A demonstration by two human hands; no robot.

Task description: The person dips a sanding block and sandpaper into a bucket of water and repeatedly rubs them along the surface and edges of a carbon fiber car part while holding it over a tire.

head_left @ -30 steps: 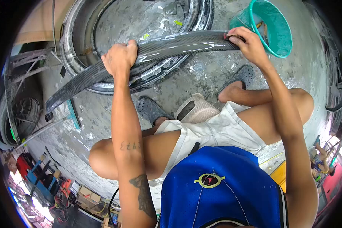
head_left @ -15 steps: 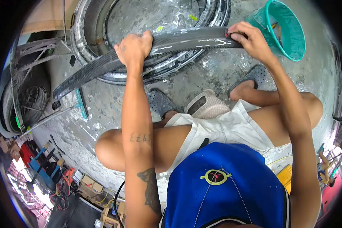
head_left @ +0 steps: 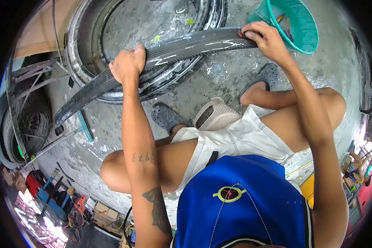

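Observation:
A long, curved, glossy carbon-fibre strip (head_left: 182,43) lies across the tyres in front of me. My left hand (head_left: 127,65) is closed around its left-middle part, thumb toward the far edge. At the strip's right end, my right hand (head_left: 265,38) has its fingers bent in a pinch over the surface. A small red piece (head_left: 240,33) peeks out at those fingertips; the rest of what they hold is hidden. Beneath the strip, a large tyre (head_left: 80,45) lies flat, with wet, whitish marks on it.
A green bucket (head_left: 308,31) with tools inside stands beyond my right hand. A teal-headed squeegee (head_left: 85,126) lies at left, near another tyre (head_left: 27,120). I sit on a low whitish plastic stool (head_left: 219,113). Tools and cables (head_left: 76,215) crowd the lower left; another person (head_left: 355,169) is far right.
The view has shifted, moving the surroundings left. My left hand sits slightly nearer the strip's left end, and that end appears lower in view. My right hand stays pinched at the right end.

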